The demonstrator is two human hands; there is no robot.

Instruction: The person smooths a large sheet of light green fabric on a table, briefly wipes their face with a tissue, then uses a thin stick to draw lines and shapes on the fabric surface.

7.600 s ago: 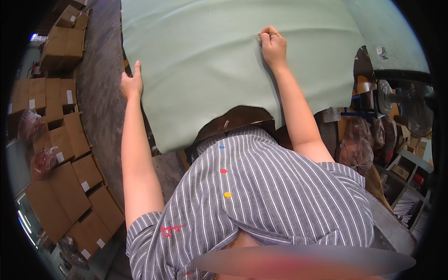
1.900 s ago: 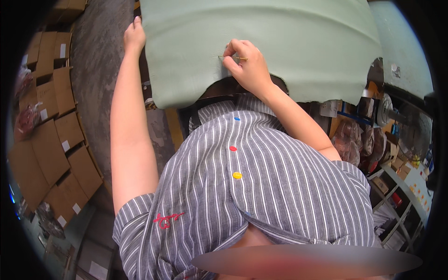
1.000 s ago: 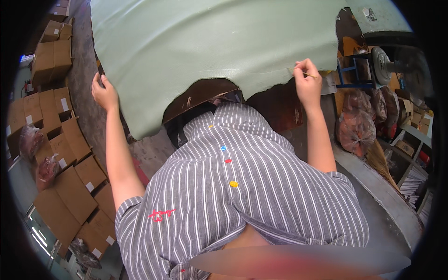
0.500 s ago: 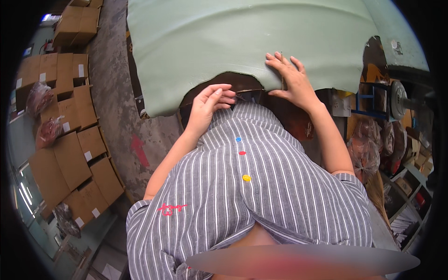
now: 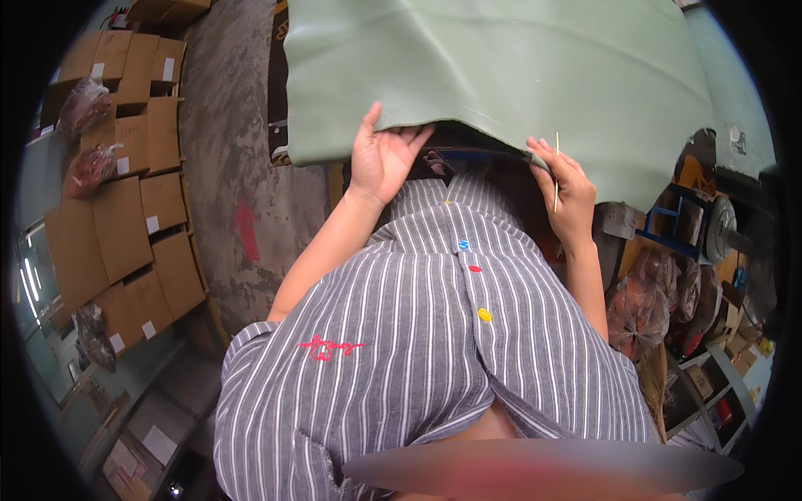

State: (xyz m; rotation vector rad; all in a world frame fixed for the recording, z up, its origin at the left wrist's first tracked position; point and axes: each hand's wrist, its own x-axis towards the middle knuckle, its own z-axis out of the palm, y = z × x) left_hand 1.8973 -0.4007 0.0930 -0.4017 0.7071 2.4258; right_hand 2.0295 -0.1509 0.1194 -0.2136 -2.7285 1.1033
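A large pale green sheet (image 5: 501, 67), which looks like leather, drapes over a work surface in front of me. Its near edge is lifted in a curve. My left hand (image 5: 384, 159) holds that edge, with the thumb up against the sheet and the fingers curled at its underside. Farther right, my right hand (image 5: 571, 188) pinches the same edge, which folds over a little at the fingers. A thin pale stick (image 5: 556, 154), perhaps a marking pen, stands up from between this hand's fingers; its exact kind is too small to tell.
Stacked cardboard boxes (image 5: 121, 225) line the left side, with bagged reddish items on some. Concrete floor (image 5: 242, 108) runs between them and the sheet. At right are a fan (image 5: 720, 225), a blue metal frame (image 5: 664, 219), clear bags of brown pieces (image 5: 639, 305) and shelves (image 5: 710, 376).
My left hand has moved from beside the cutout onto the sheet's edge. My right hand, earlier spread on top, now grips the edge. The edge has risen and creases run across the sheet.
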